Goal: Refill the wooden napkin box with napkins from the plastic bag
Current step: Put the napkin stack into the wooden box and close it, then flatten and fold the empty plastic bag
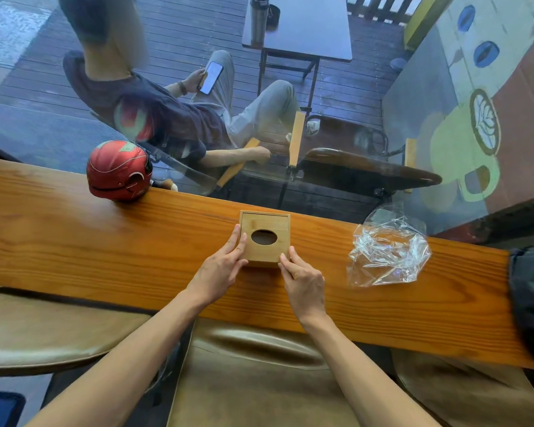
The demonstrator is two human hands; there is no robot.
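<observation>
The wooden napkin box (264,223) stands on the long wooden counter (105,248), its lid on and the oval slot in the lid dark. My left hand (221,268) grips the box's near left corner, fingers along its left side. My right hand (304,280) pinches the near right corner. To the right lies the clear plastic bag (387,254), crumpled, and I see no napkins in it. No napkin shows through the slot.
A red helmet (117,171) sits at the counter's far edge on the left. A dark bag (530,300) lies at the right end. Behind the counter is a glass pane; outside it a person sits with a phone. Tan stool seats (259,380) are below me.
</observation>
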